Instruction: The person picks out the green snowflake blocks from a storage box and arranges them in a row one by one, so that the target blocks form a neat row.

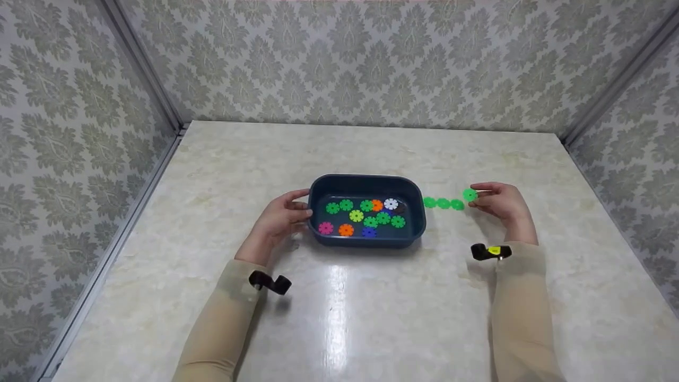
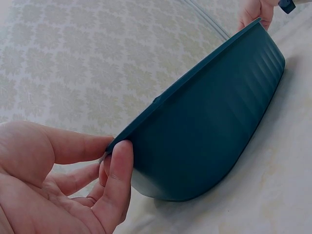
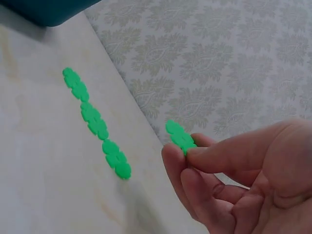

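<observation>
A dark blue plastic tub (image 1: pixel 366 242) stands on the table, with several notched plastic discs inside, among them a yellow disc (image 1: pixel 356 216) and a pink disc (image 1: pixel 326 228). My left hand (image 1: pixel 281 217) is at its left end; in the left wrist view the thumb and fingers pinch the tub's rim (image 2: pixel 134 127). To the right of the tub, my right hand (image 1: pixel 498 204) pinches a green notched disc (image 3: pixel 181 137) between thumb and fingertips, raised above the table. Just left of that hand, three green discs (image 3: pixel 93 120) lie in a row on the table.
The pale marbled table (image 1: pixel 403 307) reaches back to a patterned wall (image 1: pixel 339 69), with side panels at left and right. Each wrist wears a black camera, such as the right wrist camera (image 1: pixel 490 251).
</observation>
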### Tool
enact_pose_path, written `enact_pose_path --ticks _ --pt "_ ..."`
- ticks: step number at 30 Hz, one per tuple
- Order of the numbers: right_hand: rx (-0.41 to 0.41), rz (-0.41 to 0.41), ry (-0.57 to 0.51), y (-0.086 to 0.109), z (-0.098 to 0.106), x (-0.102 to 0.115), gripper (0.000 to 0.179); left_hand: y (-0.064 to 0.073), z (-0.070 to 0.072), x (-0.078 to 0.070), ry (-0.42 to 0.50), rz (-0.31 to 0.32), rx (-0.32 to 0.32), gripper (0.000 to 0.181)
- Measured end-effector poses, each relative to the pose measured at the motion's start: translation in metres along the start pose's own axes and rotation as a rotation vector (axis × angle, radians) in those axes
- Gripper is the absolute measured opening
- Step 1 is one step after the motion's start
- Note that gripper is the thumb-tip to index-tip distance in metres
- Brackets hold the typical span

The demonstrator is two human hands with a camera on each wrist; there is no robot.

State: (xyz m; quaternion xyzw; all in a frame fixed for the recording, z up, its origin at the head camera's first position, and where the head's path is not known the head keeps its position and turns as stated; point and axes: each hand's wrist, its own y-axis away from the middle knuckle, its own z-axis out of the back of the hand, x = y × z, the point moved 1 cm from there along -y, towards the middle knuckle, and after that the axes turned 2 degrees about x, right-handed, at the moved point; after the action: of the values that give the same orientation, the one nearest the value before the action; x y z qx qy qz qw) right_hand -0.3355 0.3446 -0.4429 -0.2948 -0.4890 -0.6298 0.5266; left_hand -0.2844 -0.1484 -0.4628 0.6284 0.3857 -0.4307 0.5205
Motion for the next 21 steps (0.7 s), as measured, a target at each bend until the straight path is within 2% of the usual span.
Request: enact_pose_path --ticks 8,13,21 --pt "-0.044 -0.066 0.113 -0.004 0.003 -0.008 0.053 0.0 -0.001 -0.001 0.014 0.013 -0.017 0.062" --pt "-0.061 -0.078 0.147 -0.006 0.001 -0.013 0.051 -0.001 -0.002 -0.002 0.004 0.03 -0.032 0.061" --pt "-0.08 -0.094 0.177 -0.01 -0.003 -0.015 0.05 0.001 -0.002 -0.002 0.002 0.017 -0.018 0.062"
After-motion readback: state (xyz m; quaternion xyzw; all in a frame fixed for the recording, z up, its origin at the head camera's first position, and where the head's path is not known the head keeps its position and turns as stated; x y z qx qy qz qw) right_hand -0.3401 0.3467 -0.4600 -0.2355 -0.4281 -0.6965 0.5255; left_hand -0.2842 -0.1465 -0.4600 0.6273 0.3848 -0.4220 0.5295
